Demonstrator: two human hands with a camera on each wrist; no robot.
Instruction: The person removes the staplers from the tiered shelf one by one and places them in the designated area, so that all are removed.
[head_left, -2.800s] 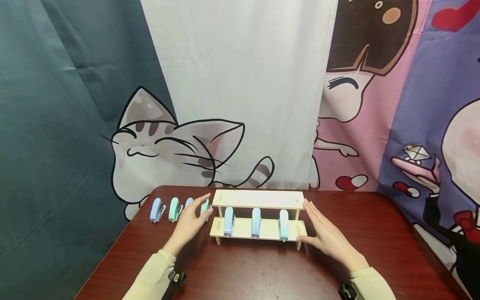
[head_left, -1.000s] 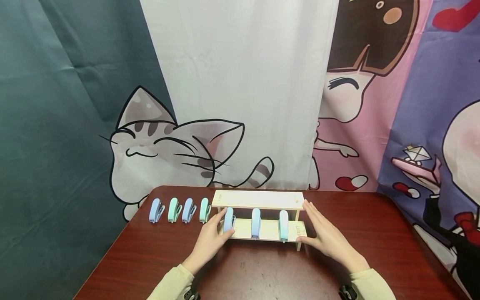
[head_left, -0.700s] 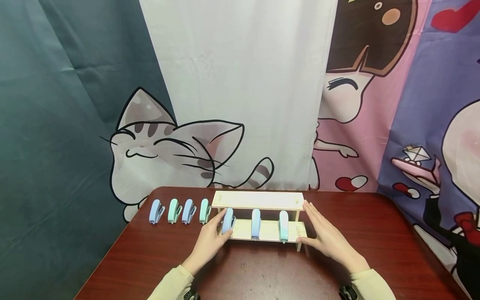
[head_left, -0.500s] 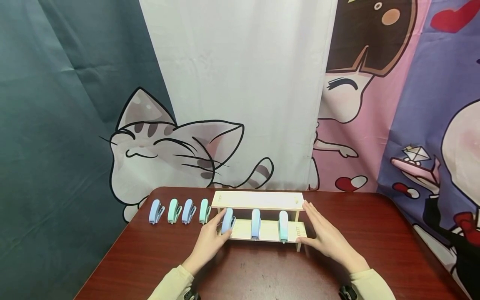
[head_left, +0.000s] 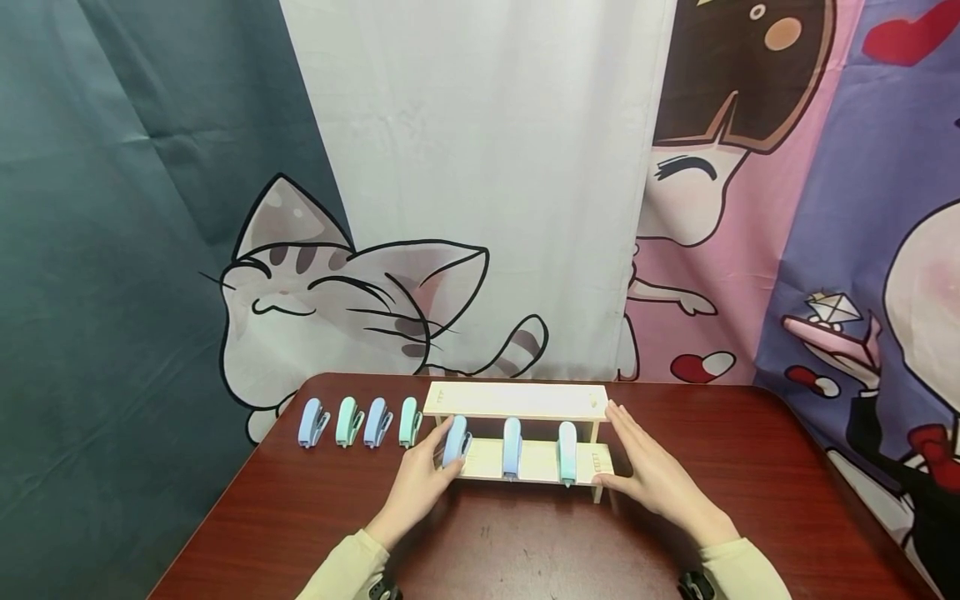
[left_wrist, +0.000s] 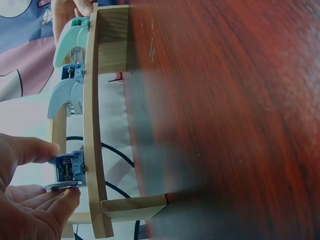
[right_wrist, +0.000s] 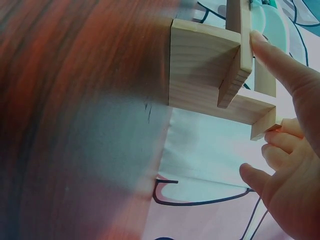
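A two-tier wooden rack (head_left: 540,461) carries three small staplers on its lower shelf. My left hand (head_left: 420,477) pinches the leftmost blue stapler (head_left: 454,440) between thumb and fingers. In the left wrist view this stapler (left_wrist: 70,167) has its end facing the camera, right at the shelf edge. A second blue stapler (head_left: 512,448) stands mid-shelf, and a mint stapler (head_left: 567,452) stands to its right. My right hand (head_left: 656,471) is at the rack's right end, fairly straight fingers touching the upper shelf and the thumb (right_wrist: 275,60) on the lower shelf.
Left of the rack, a row of staplers stands on the dark red table (head_left: 517,550): blue (head_left: 311,422), mint (head_left: 348,422), blue (head_left: 377,422) and mint (head_left: 409,422). The upper shelf (head_left: 517,400) overhangs behind the lower one. A printed curtain (head_left: 487,167) hangs behind the table.
My left hand has come right from near the table staplers and taken hold of the leftmost shelf stapler, which has shifted slightly left and tilted. The right hand stays in place.
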